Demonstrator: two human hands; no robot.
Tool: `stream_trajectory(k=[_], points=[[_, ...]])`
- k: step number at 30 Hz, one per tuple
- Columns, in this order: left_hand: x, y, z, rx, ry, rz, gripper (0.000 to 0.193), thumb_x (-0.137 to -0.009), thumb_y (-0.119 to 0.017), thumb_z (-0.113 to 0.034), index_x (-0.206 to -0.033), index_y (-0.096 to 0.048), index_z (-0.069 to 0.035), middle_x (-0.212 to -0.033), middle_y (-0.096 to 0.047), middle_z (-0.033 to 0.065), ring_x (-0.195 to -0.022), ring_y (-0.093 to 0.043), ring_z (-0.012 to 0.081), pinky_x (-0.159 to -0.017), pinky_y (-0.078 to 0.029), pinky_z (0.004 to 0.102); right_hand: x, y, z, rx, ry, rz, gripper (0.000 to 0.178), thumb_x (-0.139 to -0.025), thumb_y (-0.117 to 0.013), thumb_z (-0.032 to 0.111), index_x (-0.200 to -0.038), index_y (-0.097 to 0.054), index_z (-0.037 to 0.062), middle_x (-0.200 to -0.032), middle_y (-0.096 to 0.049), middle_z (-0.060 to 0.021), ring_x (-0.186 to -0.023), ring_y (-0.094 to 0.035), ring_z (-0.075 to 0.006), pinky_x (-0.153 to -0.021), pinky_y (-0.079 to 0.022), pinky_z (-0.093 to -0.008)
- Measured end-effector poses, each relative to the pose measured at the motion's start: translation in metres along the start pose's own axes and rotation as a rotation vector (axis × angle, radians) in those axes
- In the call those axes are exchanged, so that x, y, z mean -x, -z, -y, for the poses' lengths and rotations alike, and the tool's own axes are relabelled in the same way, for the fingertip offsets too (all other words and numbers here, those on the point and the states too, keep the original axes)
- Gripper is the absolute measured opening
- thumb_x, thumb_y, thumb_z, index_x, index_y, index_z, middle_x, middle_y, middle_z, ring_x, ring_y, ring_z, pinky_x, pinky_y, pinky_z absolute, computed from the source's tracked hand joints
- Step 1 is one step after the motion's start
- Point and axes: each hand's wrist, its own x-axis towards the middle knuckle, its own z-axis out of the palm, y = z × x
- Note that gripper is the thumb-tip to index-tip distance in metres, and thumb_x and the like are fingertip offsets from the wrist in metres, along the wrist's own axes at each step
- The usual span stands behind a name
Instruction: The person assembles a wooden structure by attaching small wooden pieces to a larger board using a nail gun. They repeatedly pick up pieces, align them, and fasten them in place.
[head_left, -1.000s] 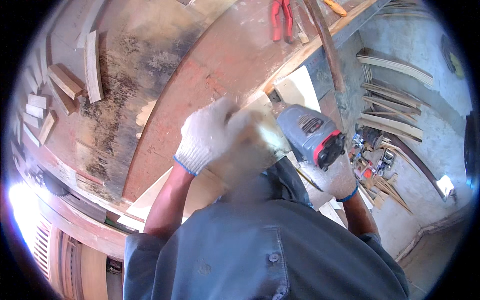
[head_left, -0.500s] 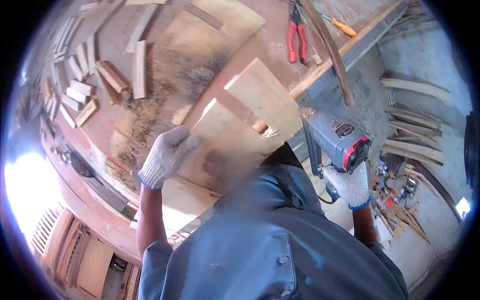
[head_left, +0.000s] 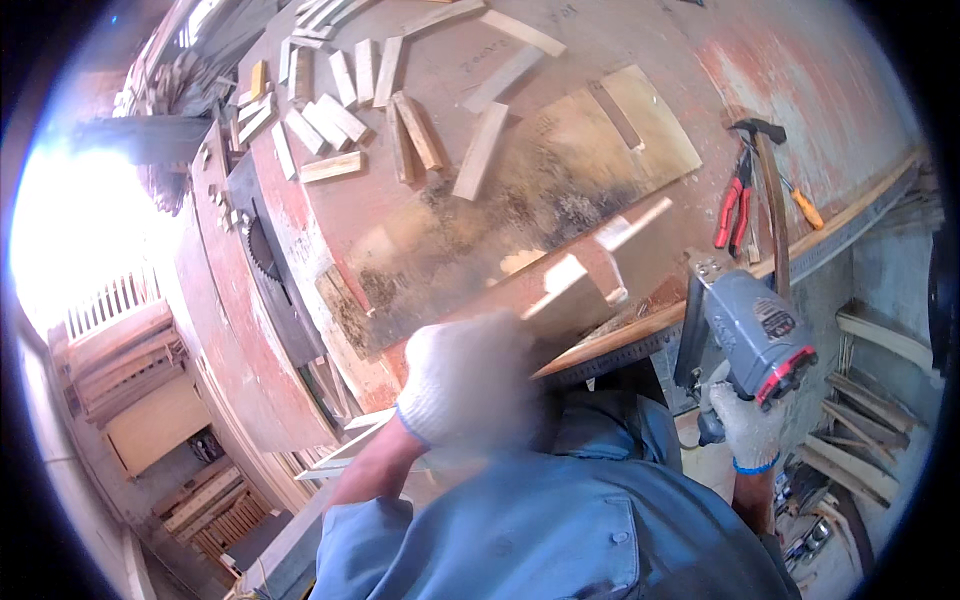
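My left hand [head_left: 465, 380], in a white knit glove with a blue cuff, is smeared by motion at the near edge of the table. It grips a slotted wooden board [head_left: 570, 318], tilted so that its pale cut edges show; the fingers are partly blurred. Off the table's edge to the right, my gloved right hand [head_left: 750, 428] is closed round the handle of a nail gun [head_left: 750, 325] with a grey body and a red and black cap. The nail gun is apart from the board. Its trigger is hidden.
Another slotted board [head_left: 665, 140] lies on the worktable [head_left: 640, 35] near dark, sooty marks. Several wood strips [head_left: 365, 70] are scattered at the far left. Red-handled pliers [head_left: 735, 210], a hammer [head_left: 772, 190] and a screwdriver [head_left: 806, 208] lie at the right. A toothed saw blade [head_left: 260, 250] stands out at the left.
The slotted board has turned from face-up to steeply tilted, and my left hand has moved with it. My right hand still holds the nail gun. The whole view has shifted.
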Motion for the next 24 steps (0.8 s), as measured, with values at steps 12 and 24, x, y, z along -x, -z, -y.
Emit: stream_trajectory(k=[12, 24], points=[[-0.033, 0.001, 0.014, -0.025, -0.031, 0.094, 0.019, -0.089, -0.068, -0.026, -0.092, -0.065, -0.007, -0.073, -0.068, 0.0135, -0.071, -0.072, 0.0355, -0.062, -0.055, 0.0472, -0.047, -0.008, -0.018, 0.323, 0.315, 0.052, 0.013, -0.09, -0.07, 0.002, -0.103, -0.069, 0.0034, -0.087, -0.069, -0.0027, -0.08, -0.065, -0.0126, -0.071, -0.052, -0.0297], [-0.177, 0.0, 0.183, 0.164, 0.175, -0.448, 0.029, -0.096, -0.061, -0.034, -0.116, -0.068, -0.014, -0.106, -0.073, 0.0182, -0.096, -0.073, 0.0388, -0.078, -0.058, 0.0474, -0.023, 0.019, -0.054, 0.411, 0.27, 0.1, 0.022, -0.09, -0.073, 0.009, -0.11, -0.069, 0.0025, -0.097, -0.07, -0.0052, -0.085, -0.066, -0.0172, -0.075, -0.052, -0.0339]])
